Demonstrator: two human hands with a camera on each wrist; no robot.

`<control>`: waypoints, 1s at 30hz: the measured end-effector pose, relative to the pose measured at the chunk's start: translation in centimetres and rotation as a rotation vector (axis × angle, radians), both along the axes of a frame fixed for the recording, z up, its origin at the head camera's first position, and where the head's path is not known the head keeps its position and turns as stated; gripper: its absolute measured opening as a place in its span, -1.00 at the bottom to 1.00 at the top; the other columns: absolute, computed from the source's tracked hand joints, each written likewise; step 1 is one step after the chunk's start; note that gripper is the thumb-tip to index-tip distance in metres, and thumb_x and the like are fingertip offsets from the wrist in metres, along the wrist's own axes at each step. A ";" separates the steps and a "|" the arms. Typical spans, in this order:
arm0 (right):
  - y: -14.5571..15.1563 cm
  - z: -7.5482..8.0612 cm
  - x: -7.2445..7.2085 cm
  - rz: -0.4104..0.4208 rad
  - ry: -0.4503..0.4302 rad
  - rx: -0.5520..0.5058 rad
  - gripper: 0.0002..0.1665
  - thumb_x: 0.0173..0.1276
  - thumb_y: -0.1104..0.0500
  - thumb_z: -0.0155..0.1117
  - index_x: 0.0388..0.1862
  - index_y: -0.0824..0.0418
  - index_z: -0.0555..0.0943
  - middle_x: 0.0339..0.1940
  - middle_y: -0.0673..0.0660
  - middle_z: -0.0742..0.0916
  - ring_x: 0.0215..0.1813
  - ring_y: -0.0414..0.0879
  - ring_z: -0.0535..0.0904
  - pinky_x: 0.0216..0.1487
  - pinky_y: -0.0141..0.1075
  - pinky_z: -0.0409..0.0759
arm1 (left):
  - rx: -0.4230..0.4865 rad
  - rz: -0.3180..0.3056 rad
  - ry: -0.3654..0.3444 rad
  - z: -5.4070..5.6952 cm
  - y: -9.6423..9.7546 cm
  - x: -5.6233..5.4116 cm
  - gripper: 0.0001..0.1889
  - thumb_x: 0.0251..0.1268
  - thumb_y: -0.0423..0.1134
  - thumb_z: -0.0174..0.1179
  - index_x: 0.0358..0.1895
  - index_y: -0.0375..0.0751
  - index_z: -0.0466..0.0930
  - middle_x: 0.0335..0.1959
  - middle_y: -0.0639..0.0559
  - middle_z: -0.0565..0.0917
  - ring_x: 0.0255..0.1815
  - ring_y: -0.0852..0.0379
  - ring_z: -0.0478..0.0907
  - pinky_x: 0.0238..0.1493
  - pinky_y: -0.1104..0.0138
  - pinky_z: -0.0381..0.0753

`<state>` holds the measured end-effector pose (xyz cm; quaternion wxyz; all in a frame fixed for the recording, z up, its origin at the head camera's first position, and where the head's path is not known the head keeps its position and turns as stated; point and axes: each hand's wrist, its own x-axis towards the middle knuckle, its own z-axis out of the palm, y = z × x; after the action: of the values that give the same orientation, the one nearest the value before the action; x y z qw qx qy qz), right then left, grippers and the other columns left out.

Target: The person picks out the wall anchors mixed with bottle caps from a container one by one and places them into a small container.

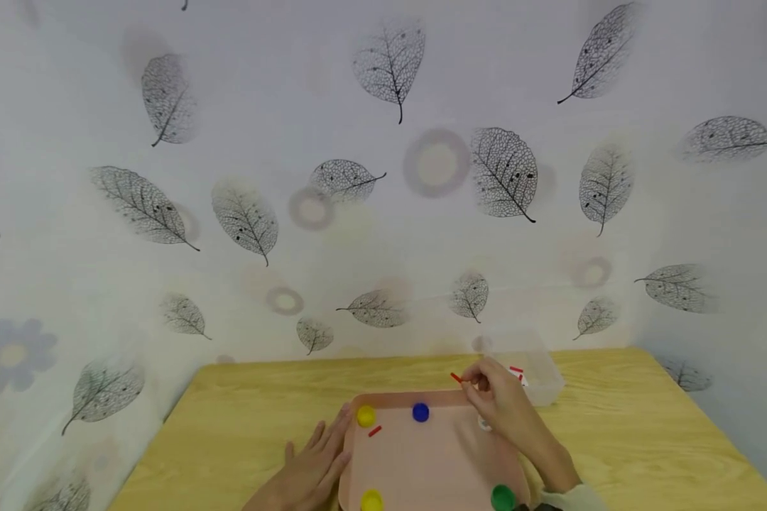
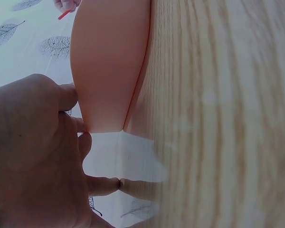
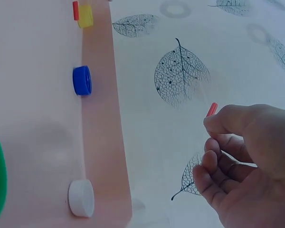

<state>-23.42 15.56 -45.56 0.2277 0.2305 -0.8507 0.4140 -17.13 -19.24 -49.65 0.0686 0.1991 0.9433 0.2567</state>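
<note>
The right hand [image 1: 495, 404] pinches a small red stick [image 1: 457, 377] between thumb and finger, above the far right part of a pink tray [image 1: 434, 454]. In the right wrist view the red stick [image 3: 212, 109] pokes out past the fingertips. At the tray's left edge the left hand [image 1: 313, 461] rests with its fingers spread, touching the rim and the table. Inside the tray lie a yellow cap [image 1: 366, 416] with a red stick [image 1: 375, 431] beside it, a blue cap [image 1: 420, 412], a white cap [image 3: 81, 198], another yellow cap [image 1: 371, 499] and a green cap [image 1: 503, 497].
Behind the right hand a clear plastic box [image 1: 546, 380] holds several red sticks [image 1: 516, 369]. The wooden table [image 1: 243, 404] carries both tray and box. A leaf-patterned wall covering [image 1: 358, 248] rises behind the table's far edge.
</note>
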 end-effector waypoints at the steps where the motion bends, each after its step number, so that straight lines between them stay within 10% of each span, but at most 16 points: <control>1: 0.2 0.0 0.0 -0.008 -0.012 0.002 -0.78 0.26 0.45 0.42 -0.29 0.16 0.64 -0.36 -0.11 0.59 -0.30 -0.22 0.49 -0.29 -0.34 0.56 | 0.001 -0.001 -0.001 0.0 0.0 0.0 -0.34 0.72 0.10 -0.31 0.71 0.04 -0.20 0.70 0.04 -0.16 0.57 -0.47 0.04 0.03 -0.75 -0.26; 17: 3.3 -0.7 -0.8 -0.122 0.138 0.023 -0.72 0.17 0.51 0.47 -0.25 0.23 0.64 -0.35 -0.07 0.62 -0.35 -0.25 0.49 -0.36 -0.32 0.56 | 0.034 -0.015 -0.038 -0.9 -0.2 -0.5 -0.34 0.73 0.08 -0.30 0.70 -0.01 -0.22 0.71 -0.03 -0.16 0.57 -0.49 0.00 -0.01 -0.76 -0.34; 30: 5.6 -0.9 -1.2 -0.220 0.090 0.029 -0.82 0.25 0.45 0.43 -0.27 0.23 0.65 -0.36 -0.02 0.63 -0.35 -0.13 0.52 -0.31 -0.28 0.58 | 0.032 -0.016 -0.041 -0.8 -0.2 -0.4 -0.34 0.73 0.06 -0.30 0.70 -0.03 -0.22 0.71 -0.04 -0.18 0.57 -0.49 0.01 0.00 -0.76 -0.33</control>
<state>-24.61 21.12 -46.43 0.3064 0.1572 -0.8657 0.3633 -17.55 -19.47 -50.44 0.0868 0.2023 0.9358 0.2754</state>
